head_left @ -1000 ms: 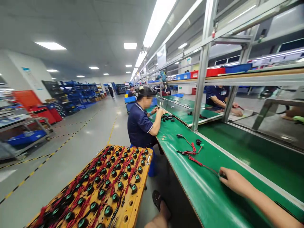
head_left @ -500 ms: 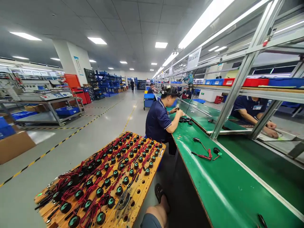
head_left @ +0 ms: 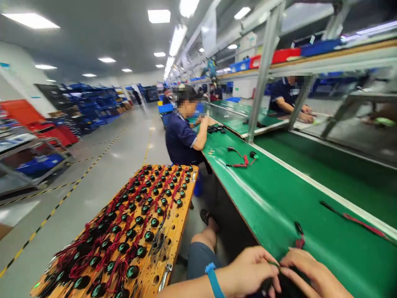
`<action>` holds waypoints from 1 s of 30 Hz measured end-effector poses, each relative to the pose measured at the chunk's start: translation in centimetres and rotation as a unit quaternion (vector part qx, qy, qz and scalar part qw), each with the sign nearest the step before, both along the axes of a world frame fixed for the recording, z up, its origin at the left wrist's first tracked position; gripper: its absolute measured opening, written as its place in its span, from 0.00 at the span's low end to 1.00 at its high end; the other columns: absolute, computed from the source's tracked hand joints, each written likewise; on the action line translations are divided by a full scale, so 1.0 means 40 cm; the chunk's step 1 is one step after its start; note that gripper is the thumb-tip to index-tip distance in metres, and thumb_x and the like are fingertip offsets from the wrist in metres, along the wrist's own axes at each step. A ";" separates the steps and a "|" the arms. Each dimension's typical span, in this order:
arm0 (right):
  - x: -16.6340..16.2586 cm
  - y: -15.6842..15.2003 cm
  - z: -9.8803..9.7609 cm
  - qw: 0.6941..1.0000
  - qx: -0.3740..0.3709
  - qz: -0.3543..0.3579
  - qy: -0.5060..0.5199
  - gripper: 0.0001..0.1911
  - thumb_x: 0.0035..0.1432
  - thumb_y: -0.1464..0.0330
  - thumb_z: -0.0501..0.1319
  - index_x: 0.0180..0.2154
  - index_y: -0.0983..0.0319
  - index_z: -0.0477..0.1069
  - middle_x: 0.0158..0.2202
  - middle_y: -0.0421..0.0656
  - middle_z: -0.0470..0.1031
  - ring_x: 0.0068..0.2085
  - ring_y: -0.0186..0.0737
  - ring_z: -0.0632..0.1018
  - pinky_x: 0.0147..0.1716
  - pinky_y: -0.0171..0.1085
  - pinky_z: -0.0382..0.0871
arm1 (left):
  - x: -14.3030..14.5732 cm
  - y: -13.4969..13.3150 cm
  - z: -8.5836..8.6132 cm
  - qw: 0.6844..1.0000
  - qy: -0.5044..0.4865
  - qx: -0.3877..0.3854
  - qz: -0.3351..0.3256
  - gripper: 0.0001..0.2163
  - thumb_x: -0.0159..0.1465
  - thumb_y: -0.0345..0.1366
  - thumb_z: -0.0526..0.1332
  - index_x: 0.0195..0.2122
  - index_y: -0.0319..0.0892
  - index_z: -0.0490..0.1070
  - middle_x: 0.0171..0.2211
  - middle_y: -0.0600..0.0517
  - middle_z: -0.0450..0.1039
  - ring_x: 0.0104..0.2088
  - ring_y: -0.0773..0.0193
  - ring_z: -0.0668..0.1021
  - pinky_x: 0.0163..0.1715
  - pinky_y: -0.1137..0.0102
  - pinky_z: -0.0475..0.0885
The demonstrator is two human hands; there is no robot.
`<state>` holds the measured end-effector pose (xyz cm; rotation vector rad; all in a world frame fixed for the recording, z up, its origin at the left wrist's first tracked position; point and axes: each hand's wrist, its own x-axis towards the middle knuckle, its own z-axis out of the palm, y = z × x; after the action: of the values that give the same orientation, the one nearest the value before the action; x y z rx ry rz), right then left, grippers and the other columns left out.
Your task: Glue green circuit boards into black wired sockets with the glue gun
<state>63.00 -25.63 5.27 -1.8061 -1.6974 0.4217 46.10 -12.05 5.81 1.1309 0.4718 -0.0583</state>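
My left hand (head_left: 252, 269), with a blue band on its wrist, is closed at the front edge of the green bench. Its fingers pinch a small black part with a green edge (head_left: 274, 263), blurred and mostly covered. From the other side, my right hand (head_left: 310, 271) closes its fingertips on the same part. Just beyond my fingers lies a black plug (head_left: 298, 227) on a red wire. Farther right, a red and black cable with a black end (head_left: 359, 220) stretches across the bench.
At left stands a wooden board (head_left: 173, 248) bearing several black round parts with green faces and red wires. Another wired part (head_left: 245, 160) lies up the green bench (head_left: 279, 194). A co-worker (head_left: 186, 132) sits beyond the board; a metal post (head_left: 263, 74) rises at right.
The view has swung right and down. Both my hands have come into view at the bottom, holding a small part together. The plug and the red cable near them now show more fully.
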 end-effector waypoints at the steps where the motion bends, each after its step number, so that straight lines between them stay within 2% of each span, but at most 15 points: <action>1: -0.017 -0.006 0.032 0.999 -0.030 0.010 0.022 0.16 0.71 0.59 0.55 0.37 0.55 0.79 0.36 0.45 0.81 0.40 0.44 0.81 0.43 0.41 0.77 | -0.013 0.000 0.007 1.000 -0.008 0.021 0.004 0.13 0.64 0.43 0.65 0.41 0.39 0.69 0.23 0.55 0.73 0.18 0.67 0.72 0.21 0.72 0.65; 3: -0.043 -0.009 0.089 0.997 -0.052 0.006 0.061 0.17 0.72 0.61 0.53 0.38 0.59 0.78 0.35 0.46 0.80 0.38 0.42 0.79 0.42 0.39 0.74 | -0.037 0.007 0.023 0.999 -0.010 0.029 -0.013 0.14 0.62 0.42 0.68 0.43 0.41 0.69 0.28 0.54 0.74 0.25 0.68 0.74 0.28 0.72 0.67; 5: -0.050 -0.005 0.121 0.993 -0.057 0.004 0.107 0.15 0.70 0.64 0.55 0.36 0.62 0.78 0.32 0.45 0.79 0.34 0.39 0.76 0.38 0.37 0.70 | -0.048 0.021 0.032 0.989 -0.042 0.135 -0.036 0.12 0.65 0.40 0.66 0.46 0.41 0.71 0.35 0.50 0.76 0.35 0.64 0.76 0.39 0.68 0.70; 7: -0.047 -0.007 0.129 0.984 -0.080 -0.019 0.159 0.12 0.67 0.68 0.57 0.34 0.64 0.77 0.28 0.42 0.77 0.29 0.35 0.73 0.33 0.34 0.66 | -0.044 0.030 0.031 0.979 -0.052 0.186 -0.062 0.10 0.69 0.42 0.63 0.45 0.41 0.73 0.39 0.49 0.76 0.41 0.61 0.75 0.45 0.66 0.69; 9: -0.046 -0.019 0.127 0.975 -0.098 -0.047 0.193 0.10 0.65 0.70 0.58 0.33 0.64 0.77 0.25 0.39 0.75 0.25 0.32 0.69 0.27 0.31 0.62 | -0.035 0.028 0.026 0.976 -0.056 0.190 -0.085 0.11 0.72 0.43 0.58 0.44 0.41 0.74 0.40 0.48 0.75 0.43 0.59 0.75 0.47 0.65 0.68; 11: -0.049 -0.034 0.128 0.968 -0.111 -0.057 0.217 0.10 0.65 0.70 0.58 0.34 0.64 0.77 0.25 0.38 0.75 0.24 0.31 0.68 0.25 0.30 0.60 | -0.026 0.017 0.022 0.979 -0.050 0.174 -0.097 0.14 0.74 0.44 0.54 0.40 0.40 0.74 0.37 0.48 0.75 0.41 0.59 0.74 0.46 0.65 0.68; 14: -0.051 -0.053 0.133 0.961 -0.107 -0.047 0.251 0.12 0.69 0.68 0.56 0.37 0.64 0.77 0.27 0.40 0.77 0.27 0.31 0.71 0.28 0.30 0.64 | -0.012 0.003 0.026 0.987 -0.031 0.120 -0.099 0.17 0.74 0.45 0.53 0.35 0.40 0.74 0.32 0.49 0.74 0.36 0.60 0.73 0.41 0.66 0.68; 18: -0.040 -0.066 0.113 0.962 -0.030 -0.055 0.267 0.16 0.70 0.60 0.60 0.34 0.64 0.76 0.31 0.43 0.77 0.34 0.36 0.76 0.36 0.34 0.69 | 0.002 0.001 0.049 0.992 -0.018 -0.004 -0.126 0.18 0.73 0.47 0.55 0.32 0.40 0.72 0.26 0.49 0.73 0.29 0.62 0.71 0.34 0.67 0.66; 23: -0.045 -0.057 0.061 0.962 0.072 -0.035 0.262 0.23 0.66 0.50 0.61 0.30 0.62 0.73 0.30 0.44 0.76 0.35 0.38 0.77 0.40 0.38 0.73 | 0.014 -0.017 0.074 0.972 -0.002 -0.153 -0.177 0.19 0.70 0.50 0.58 0.29 0.41 0.70 0.21 0.49 0.71 0.24 0.62 0.72 0.29 0.67 0.65; 25: -0.050 -0.055 0.058 0.963 0.118 -0.050 0.238 0.22 0.66 0.50 0.62 0.31 0.62 0.73 0.31 0.44 0.78 0.35 0.37 0.78 0.43 0.39 0.74 | 0.021 -0.027 0.087 0.972 -0.002 -0.167 -0.168 0.19 0.70 0.49 0.58 0.28 0.41 0.70 0.20 0.50 0.70 0.23 0.62 0.71 0.28 0.67 0.64; 27: -0.041 -0.071 0.067 0.968 0.162 -0.079 0.176 0.21 0.65 0.50 0.63 0.37 0.62 0.74 0.37 0.47 0.80 0.41 0.40 0.80 0.48 0.42 0.75 | 0.027 -0.024 0.109 0.978 -0.005 -0.156 -0.137 0.18 0.71 0.48 0.57 0.27 0.42 0.70 0.20 0.50 0.68 0.23 0.62 0.70 0.27 0.66 0.64; 29: -0.011 -0.124 0.087 0.973 0.172 -0.127 0.082 0.21 0.64 0.51 0.65 0.45 0.63 0.74 0.46 0.52 0.80 0.50 0.45 0.79 0.53 0.45 0.73 | 0.031 0.002 0.141 0.990 -0.007 -0.120 -0.075 0.18 0.70 0.48 0.57 0.27 0.43 0.70 0.20 0.51 0.66 0.24 0.61 0.69 0.26 0.65 0.65; 30: 0.010 -0.167 0.098 0.973 0.152 -0.173 0.025 0.21 0.65 0.53 0.65 0.49 0.63 0.73 0.50 0.54 0.78 0.54 0.46 0.77 0.56 0.47 0.72 | 0.033 0.025 0.158 0.996 -0.007 -0.086 -0.028 0.18 0.70 0.49 0.57 0.26 0.45 0.69 0.19 0.51 0.65 0.23 0.60 0.68 0.25 0.64 0.66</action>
<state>63.40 -32.30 9.20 -1.7948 -1.2945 0.0529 47.43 -11.05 12.12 0.9749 0.4145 -0.1367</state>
